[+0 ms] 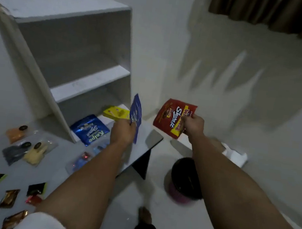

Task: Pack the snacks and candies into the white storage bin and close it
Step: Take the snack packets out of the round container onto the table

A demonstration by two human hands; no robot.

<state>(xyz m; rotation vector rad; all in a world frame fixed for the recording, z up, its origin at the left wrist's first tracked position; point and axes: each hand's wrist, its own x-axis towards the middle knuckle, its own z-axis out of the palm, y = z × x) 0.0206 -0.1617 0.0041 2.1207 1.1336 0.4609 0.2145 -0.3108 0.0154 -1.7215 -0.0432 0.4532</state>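
Both hands grip snack packs, held up off the table. Left hand (pixel 123 132) is closed around the lower edge of a blue pack (pixel 135 115), seen nearly edge-on and upright. Right hand (pixel 192 125) pinches the right side of a red pack (pixel 173 118), tilted, printed face toward the camera, out past the table's right edge above the floor.

Table (pixel 143 142): another blue bag (pixel 90 128) lies flat just left of the left hand; a yellow pack (pixel 116 112) lies behind it, near the shelf base. Small candies (pixel 8 197) and clear sachets (pixel 26 148) are spread over the left part. Two-tier white shelf unit (pixel 69 47) stands at the back left, tilted in the wide-angle view.

Floor: dark round container (pixel 184 177) beside the table. White storage bin cannot be identified with certainty
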